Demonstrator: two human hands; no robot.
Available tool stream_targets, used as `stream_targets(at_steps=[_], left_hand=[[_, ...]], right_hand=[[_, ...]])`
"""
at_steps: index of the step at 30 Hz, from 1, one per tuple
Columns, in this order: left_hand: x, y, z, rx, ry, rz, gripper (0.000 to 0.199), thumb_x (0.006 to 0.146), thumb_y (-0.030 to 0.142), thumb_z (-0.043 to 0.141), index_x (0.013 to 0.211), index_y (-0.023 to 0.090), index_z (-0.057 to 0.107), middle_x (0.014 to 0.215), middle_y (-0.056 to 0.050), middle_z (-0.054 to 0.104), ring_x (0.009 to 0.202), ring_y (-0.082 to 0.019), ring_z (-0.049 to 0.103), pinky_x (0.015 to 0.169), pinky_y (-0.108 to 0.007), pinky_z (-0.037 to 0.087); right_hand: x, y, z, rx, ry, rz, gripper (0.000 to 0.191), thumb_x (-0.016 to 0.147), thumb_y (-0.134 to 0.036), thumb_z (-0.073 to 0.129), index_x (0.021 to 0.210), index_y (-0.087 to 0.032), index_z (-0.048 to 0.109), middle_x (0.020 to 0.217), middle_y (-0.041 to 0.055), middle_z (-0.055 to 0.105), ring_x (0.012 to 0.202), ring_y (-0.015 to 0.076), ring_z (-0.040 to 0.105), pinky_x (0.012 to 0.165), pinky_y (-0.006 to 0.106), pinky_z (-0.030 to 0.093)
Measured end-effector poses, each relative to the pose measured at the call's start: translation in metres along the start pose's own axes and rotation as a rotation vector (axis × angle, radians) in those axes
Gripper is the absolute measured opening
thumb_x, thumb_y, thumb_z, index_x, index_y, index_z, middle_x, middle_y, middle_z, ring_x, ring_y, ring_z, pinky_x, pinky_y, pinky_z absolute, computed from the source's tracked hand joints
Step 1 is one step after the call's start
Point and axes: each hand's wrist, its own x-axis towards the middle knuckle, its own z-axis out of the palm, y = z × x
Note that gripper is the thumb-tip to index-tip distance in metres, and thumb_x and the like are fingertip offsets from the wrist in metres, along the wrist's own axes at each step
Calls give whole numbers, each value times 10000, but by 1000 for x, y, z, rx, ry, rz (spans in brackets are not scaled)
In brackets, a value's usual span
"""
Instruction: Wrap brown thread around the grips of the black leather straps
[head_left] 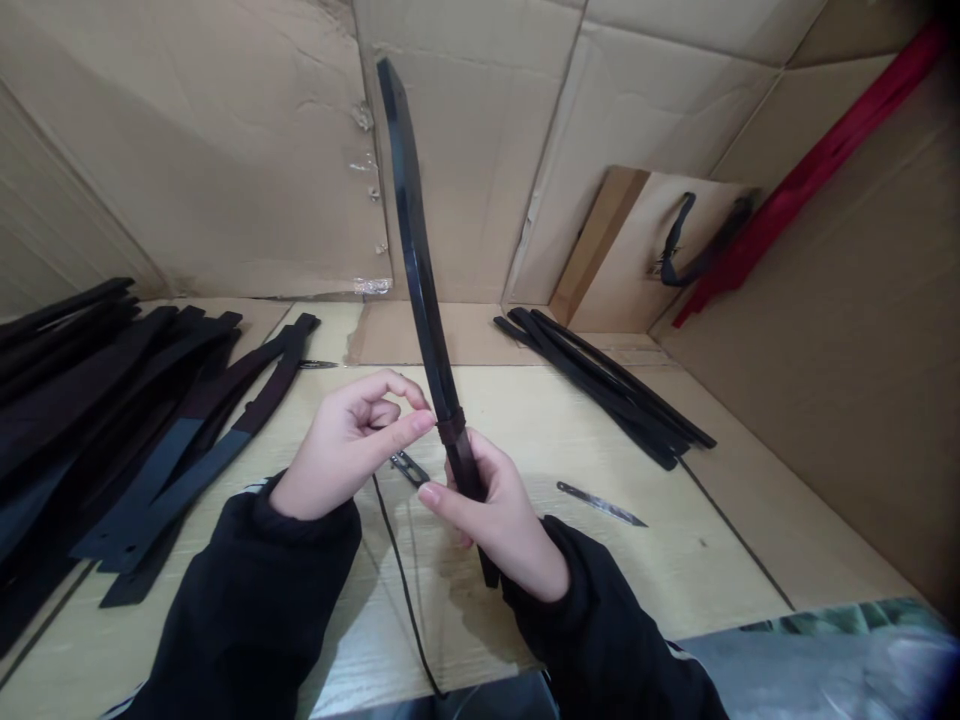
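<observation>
A long, narrow, curved black strip (421, 250) stands nearly upright, leaning a little left at its top. Near its lower part a thin dark band (451, 426) wraps round it. My right hand (495, 500) is closed round the strip just below that band. At the band's left edge, the thumb and forefinger of my left hand (367, 430) are pinched together. A small slotted black piece (409, 467) shows between my hands by the right thumb; whether that thumb grips it is unclear. A thin black cord (405, 580) hangs down below my left hand.
Many flat black curved strips (187, 400) lie piled at left. Several slim black ones (600, 380) rest at back right. A pointed metal blade (600, 503) lies on the pale table (675, 560). Cardboard walls (465, 150) enclose it, with a paper bag (645, 250) behind.
</observation>
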Motion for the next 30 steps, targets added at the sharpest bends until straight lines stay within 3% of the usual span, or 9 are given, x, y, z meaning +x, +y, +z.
stream_targets(at_steps=[2, 5, 9, 13, 17, 23, 26, 29, 30], left_hand=[[-1, 0, -1, -19, -31, -22, 260, 705, 328, 667, 876, 141, 612, 433, 116, 214, 394, -25, 190, 391, -159, 182], [-3, 1, -3, -20, -99, -54, 362, 721, 360, 658, 1000, 131, 639, 431, 95, 335, 391, -29, 237, 381, -165, 212], [-5, 1, -2, -61, -176, -33, 354, 734, 420, 647, 931, 128, 670, 580, -6, 595, 432, -52, 435, 384, -165, 324], [-5, -2, 4, -126, -94, 44, 330, 706, 424, 687, 811, 117, 623, 567, -16, 621, 478, -89, 567, 420, -161, 437], [-6, -4, 8, -209, -72, 71, 267, 767, 376, 647, 834, 129, 568, 570, -8, 651, 422, -85, 579, 393, -151, 456], [-11, -6, 8, -416, -241, 39, 250, 798, 372, 616, 811, 123, 613, 603, -8, 651, 368, -67, 542, 358, -152, 444], [-11, -4, 12, -507, -258, 20, 245, 771, 360, 653, 767, 116, 676, 585, -17, 649, 386, -51, 532, 345, -122, 408], [-10, 2, 14, -611, -148, 57, 260, 706, 367, 717, 704, 107, 703, 526, -8, 622, 339, -11, 446, 297, -91, 317], [-10, 4, 13, -639, -101, 74, 275, 697, 381, 723, 695, 106, 707, 475, 6, 581, 321, -5, 416, 291, -91, 304]], right_hand=[[0, -2, 1, 6, -20, 25, 301, 718, -321, 710, 771, -191, 443, 563, -96, 348, 370, 17, 322, 293, 124, 296], [-1, -3, 0, 25, -97, 68, 269, 758, -326, 667, 762, -195, 432, 572, -95, 370, 353, 14, 327, 281, 119, 287], [-2, -3, -6, 87, -212, 107, 258, 770, -288, 659, 743, -195, 420, 554, -98, 396, 332, 12, 320, 278, 121, 266], [-2, 2, -7, 286, -422, 109, 228, 854, -355, 566, 772, -190, 433, 439, -105, 392, 323, 32, 293, 324, 149, 238], [0, 5, -7, 207, -372, 21, 299, 911, -436, 472, 812, -155, 492, 513, -70, 434, 377, 29, 337, 357, 152, 255], [-1, 0, -8, 109, -434, -54, 309, 919, -454, 457, 935, -151, 513, 516, -79, 409, 396, 38, 330, 382, 160, 271], [-17, -12, -7, -58, -316, -93, 283, 927, -426, 443, 992, -162, 523, 650, -25, 532, 503, 71, 474, 491, 204, 402], [-51, -29, -15, -381, 142, -310, 148, 899, -322, 529, 943, -186, 567, 884, 25, 580, 817, 117, 548, 745, 263, 439], [-65, -34, -20, -422, 306, -375, 112, 903, -291, 523, 880, -189, 564, 862, 16, 563, 829, 112, 533, 755, 255, 424]])
